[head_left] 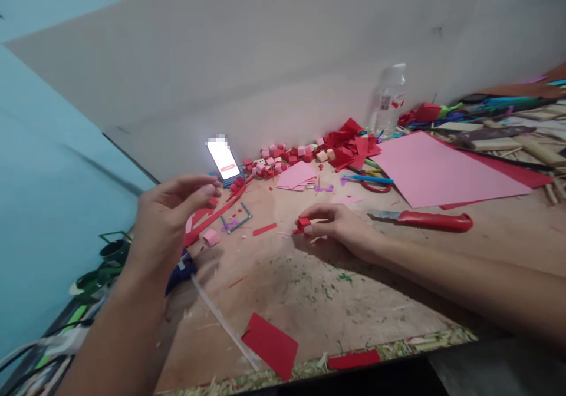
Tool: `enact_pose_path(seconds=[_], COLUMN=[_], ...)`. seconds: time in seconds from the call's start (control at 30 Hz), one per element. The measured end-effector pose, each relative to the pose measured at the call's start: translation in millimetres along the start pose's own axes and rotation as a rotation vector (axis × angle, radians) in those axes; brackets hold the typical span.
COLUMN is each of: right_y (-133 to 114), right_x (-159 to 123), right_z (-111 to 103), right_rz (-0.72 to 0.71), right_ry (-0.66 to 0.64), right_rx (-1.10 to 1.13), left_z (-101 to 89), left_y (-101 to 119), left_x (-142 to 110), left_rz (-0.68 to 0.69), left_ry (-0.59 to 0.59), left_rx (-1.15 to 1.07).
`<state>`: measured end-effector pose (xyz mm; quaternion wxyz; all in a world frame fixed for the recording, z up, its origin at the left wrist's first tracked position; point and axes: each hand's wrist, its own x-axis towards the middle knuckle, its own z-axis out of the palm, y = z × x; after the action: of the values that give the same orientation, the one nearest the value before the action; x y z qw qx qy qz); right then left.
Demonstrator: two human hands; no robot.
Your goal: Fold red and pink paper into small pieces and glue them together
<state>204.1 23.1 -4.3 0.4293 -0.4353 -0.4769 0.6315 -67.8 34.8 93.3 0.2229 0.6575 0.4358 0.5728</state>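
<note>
My right hand (338, 231) rests low over the table, its thumb and fingers pinching a small red paper cube (303, 224). My left hand (165, 219) is raised at the left, with thumb and fingertips drawn together; whether anything is between them I cannot make out. Below my left hand lies a blue glue gun (182, 266), partly hidden by the wrist, with a long whitish glue stick (223, 322) trailing toward the front edge. A pink folded paper piece (211, 238) and a narrow red paper strip (264, 229) lie between the hands.
A red-handled knife (435, 220) lies beyond my right forearm. Behind are a lit phone (224, 159), heaped paper cubes (269, 159), scissors (375, 187), pink sheets (442, 169) and a clear bottle (390, 101). Red paper (272, 346) lies at the front edge. A white board (265, 60) closes the back.
</note>
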Motion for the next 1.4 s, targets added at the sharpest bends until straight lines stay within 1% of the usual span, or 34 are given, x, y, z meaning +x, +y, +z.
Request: enact_pose_path(seconds=[0.07,0.13,0.2,0.27,0.3,0.37,0.4,0.43,0.5,0.57,0.63,0.73,0.77,0.83,0.9,1.0,1.07,1.13,1.2,1.33,1.4], right_y=[-2,-5,-6,-5,-4,0,3,5,9,11,10,7,6,6,8,13,15,15,14,12,12], right_x=[-1,-1,-1,-1,0,1,2,3,4,5,5,4,3,3,5,7,8,8,8,5,4], right_z=[-1,-1,-2,-3,-3,-2,-2,-1,-1,0,-1,-2,-2,-2,-3,-4,-4,-3,-2,0,0], right_rz=[-0.019,-0.032,-0.041,-0.041,-0.038,-0.03,-0.029,-0.028,-0.03,-0.037,-0.042,-0.055,-0.059,-0.075,-0.116,-0.178,-0.185,-0.192,-0.182,-0.196,-0.165], right_ry=[0.04,0.061,0.06,0.057,0.052,0.037,0.029,0.023,0.017,0.018,0.014,-0.011,-0.022,-0.041,-0.053,-0.051,-0.057,-0.065,-0.06,-0.022,-0.03], right_rx=[-0.034,-0.069,-0.09,-0.095,-0.093,-0.071,-0.059,-0.053,-0.062,-0.069,-0.062,-0.096,-0.12,-0.168,-0.234,-0.337,-0.359,-0.362,-0.361,-0.363,-0.365], left_z=[-12.8,-27.9,-41.1,-48.7,-50.0,-48.6,-46.5,-44.2,-39.5,-35.5,-31.3,-23.6,-21.2,-17.8,-17.8,-22.9,-25.9,-25.5,-21.6,-10.7,-7.4], left_y=[-10,-22,-34,-44,-49,-56,-59,-62,-64,-62,-54,-38,-34,-29,-33,-48,-58,-60,-56,-37,-34], left_x=[7,14,19,20,18,12,10,7,3,3,5,8,9,9,8,4,2,0,-2,-9,-14], left_rz=[-0.023,-0.046,-0.088,-0.132,-0.167,-0.223,-0.245,-0.266,-0.309,-0.312,-0.278,-0.209,-0.193,-0.189,-0.209,-0.251,-0.259,-0.241,-0.209,-0.133,-0.164], left_ry=[-0.086,-0.265,-0.44,-0.532,-0.604,-0.722,-0.765,-0.784,-0.777,-0.739,-0.695,-0.645,-0.64,-0.66,-0.707,-0.757,-0.748,-0.722,-0.704,-0.663,-0.684], left_rx=[0.315,0.686,0.95,1.074,1.113,1.158,1.16,1.153,1.161,1.186,1.196,1.093,1.058,1.069,1.161,1.269,1.274,1.26,1.236,1.167,1.114])
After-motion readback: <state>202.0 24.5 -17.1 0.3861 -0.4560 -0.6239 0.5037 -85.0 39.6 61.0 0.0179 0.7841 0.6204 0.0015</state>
